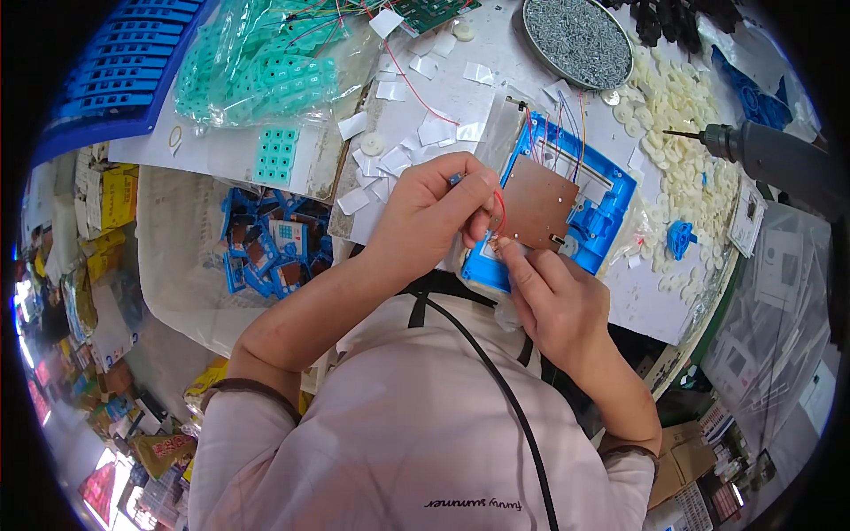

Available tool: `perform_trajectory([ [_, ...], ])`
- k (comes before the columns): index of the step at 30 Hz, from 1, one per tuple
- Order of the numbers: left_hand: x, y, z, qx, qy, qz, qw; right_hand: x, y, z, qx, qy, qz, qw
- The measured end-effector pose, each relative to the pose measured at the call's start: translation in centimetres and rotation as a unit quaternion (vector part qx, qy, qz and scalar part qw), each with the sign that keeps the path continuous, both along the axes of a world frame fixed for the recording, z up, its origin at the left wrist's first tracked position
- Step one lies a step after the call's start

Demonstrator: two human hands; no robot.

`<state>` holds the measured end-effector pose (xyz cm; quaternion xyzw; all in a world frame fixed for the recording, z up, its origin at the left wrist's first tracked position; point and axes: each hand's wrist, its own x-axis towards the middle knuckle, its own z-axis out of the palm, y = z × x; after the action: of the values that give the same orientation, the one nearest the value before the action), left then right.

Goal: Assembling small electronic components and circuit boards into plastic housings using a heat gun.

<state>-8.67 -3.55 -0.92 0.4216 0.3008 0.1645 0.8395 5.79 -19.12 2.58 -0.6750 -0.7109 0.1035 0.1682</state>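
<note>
In front of me lies a blue plastic housing (611, 190) with a brown circuit board (540, 208) set in it and thin coloured wires at its far end. My left hand (447, 208) is closed over the housing's left side, pinching a red wire (501, 212) that loops down toward the near corner. A small blue piece (456, 179) pokes out between its fingers. Closed at that near left corner, my right hand (553, 296) presses its fingertips together; whatever they grip is too small to make out.
A round tray of screws (580, 40) stands at the back. White plastic discs (682, 159) cover the right side, under a grey power screwdriver (761, 146). Green keypads in bags (266, 80) lie back left, above a bin of blue housings (274, 239). White paper squares (394, 159) are scattered nearby.
</note>
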Motion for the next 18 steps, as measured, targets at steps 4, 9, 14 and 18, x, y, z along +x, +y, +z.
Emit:
perform_trajectory([
  [4,-0.07,0.01,0.09,0.012,0.011,-0.009,1.0,0.04,0.44,0.39,-0.018,-0.025,0.029,0.999],
  [9,-0.12,-0.11,0.21,0.014,0.019,-0.011,1.0,0.19,-0.01,0.0,0.005,-0.005,0.028,1.0],
  [14,0.02,-0.27,0.59,0.032,0.018,-0.004,0.999,-0.36,0.27,0.54,-0.052,-0.053,0.03,0.997],
  [18,0.09,-0.42,0.96,0.089,0.012,-0.027,0.996,-0.67,0.35,0.85,-0.076,-0.078,0.029,0.994],
])
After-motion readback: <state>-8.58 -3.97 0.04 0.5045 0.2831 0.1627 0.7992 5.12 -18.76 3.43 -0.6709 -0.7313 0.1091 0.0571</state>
